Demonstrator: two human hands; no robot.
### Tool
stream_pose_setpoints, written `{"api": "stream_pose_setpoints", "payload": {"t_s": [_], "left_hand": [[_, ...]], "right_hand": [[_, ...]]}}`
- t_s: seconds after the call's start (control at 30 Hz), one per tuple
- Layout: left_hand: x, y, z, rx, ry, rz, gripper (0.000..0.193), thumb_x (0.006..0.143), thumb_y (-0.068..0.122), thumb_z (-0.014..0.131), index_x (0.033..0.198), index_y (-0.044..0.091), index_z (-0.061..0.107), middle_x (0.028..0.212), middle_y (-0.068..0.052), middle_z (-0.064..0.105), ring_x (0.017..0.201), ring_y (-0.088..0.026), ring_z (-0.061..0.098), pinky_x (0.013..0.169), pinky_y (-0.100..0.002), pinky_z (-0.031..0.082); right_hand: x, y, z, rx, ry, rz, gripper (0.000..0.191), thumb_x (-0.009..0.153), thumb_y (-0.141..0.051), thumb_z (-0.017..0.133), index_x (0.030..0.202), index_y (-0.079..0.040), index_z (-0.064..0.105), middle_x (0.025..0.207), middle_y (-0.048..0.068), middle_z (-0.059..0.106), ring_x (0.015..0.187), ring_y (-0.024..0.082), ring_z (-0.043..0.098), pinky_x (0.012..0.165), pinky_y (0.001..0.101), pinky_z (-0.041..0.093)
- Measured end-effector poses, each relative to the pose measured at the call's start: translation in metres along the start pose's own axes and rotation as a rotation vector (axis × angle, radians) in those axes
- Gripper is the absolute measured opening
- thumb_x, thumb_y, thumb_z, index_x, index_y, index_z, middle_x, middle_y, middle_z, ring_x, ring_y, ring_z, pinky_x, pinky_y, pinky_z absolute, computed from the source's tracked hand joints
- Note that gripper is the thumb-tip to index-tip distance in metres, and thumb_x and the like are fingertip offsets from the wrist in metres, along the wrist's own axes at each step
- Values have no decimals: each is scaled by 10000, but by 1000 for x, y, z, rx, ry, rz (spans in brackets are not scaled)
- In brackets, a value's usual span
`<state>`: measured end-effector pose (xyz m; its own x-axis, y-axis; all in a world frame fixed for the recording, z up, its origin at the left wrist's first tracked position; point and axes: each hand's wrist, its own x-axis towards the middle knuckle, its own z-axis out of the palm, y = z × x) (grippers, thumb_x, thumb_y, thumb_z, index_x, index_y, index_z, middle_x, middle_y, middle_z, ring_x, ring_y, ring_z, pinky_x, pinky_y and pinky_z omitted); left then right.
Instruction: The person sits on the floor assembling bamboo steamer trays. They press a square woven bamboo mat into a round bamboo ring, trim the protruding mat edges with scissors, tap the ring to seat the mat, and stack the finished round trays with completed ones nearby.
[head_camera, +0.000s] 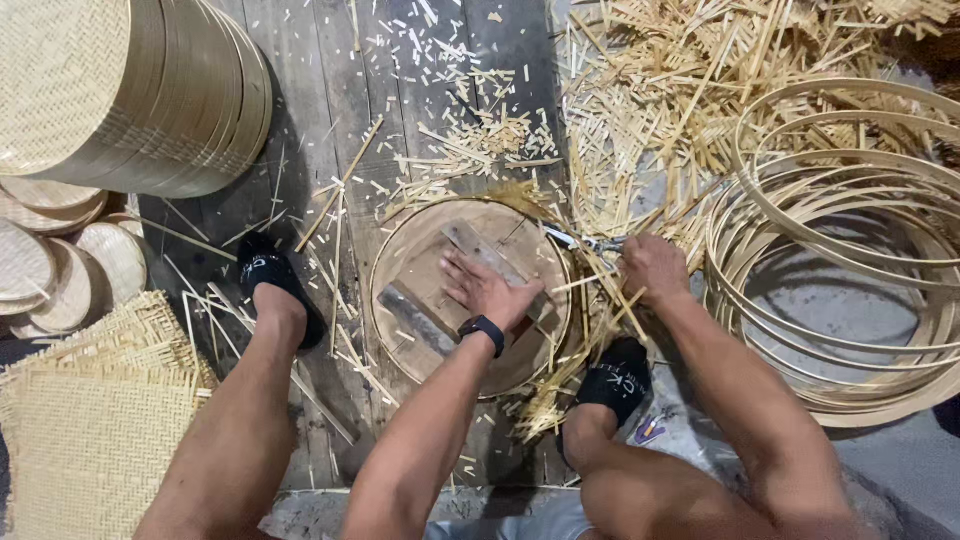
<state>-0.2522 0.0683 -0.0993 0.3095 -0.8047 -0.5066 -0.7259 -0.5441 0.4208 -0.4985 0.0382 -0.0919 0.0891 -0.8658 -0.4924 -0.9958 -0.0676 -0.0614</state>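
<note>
A round wooden disc (415, 250) with two crossed battens lies on the plank floor, ringed by a bamboo hoop with woven strips sticking out from under it. My left hand (487, 288) presses flat on the disc, fingers spread, a black watch on the wrist. My right hand (652, 265) is closed on scissors (580, 241) at the disc's right edge, the blades pointing left among the protruding strips. My two feet in black slippers rest left and right of the disc.
A tall stack of round woven trays (130, 90) stands at upper left, small woven discs (60, 270) below it, square woven mats (95, 420) at lower left. Bamboo hoops (840, 250) are piled at right. Cut bamboo scraps (660, 90) litter the floor.
</note>
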Motion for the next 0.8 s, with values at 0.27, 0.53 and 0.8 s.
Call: {"api": "stream_pose_setpoints", "payload": {"t_s": [0.27, 0.53, 0.8], "left_hand": [[-5, -2, -3, 60, -20, 57, 1670, 571, 718, 865, 1477, -150, -235, 1626, -376, -148, 1531, -504, -154, 1200, -672, -38], [-12, -16, -4, 188, -140, 265, 1652, 556, 676, 884, 1510, -164, -171, 1655, -354, -108, 1542, -506, -137, 1193, -693, -30], [-20, -15, -16, 294, -168, 355, 1669, 531, 687, 894, 1529, -151, -149, 1654, -363, -80, 1547, -504, -108, 1196, -681, -19]], "right_hand": [[19, -11, 16, 46, 419, -39, 229, 856, -259, 518, 955, -89, 634, 817, 71, 575, 780, 224, 579, 642, 366, 519], [14, 3, 18, -74, 85, 28, 219, 871, -175, 634, 1035, -31, 652, 805, 124, 612, 687, 243, 618, 511, 358, 579], [13, -3, 8, 107, 59, -53, 187, 955, -234, 590, 970, -92, 711, 817, 82, 603, 729, 239, 619, 640, 398, 564]]}}
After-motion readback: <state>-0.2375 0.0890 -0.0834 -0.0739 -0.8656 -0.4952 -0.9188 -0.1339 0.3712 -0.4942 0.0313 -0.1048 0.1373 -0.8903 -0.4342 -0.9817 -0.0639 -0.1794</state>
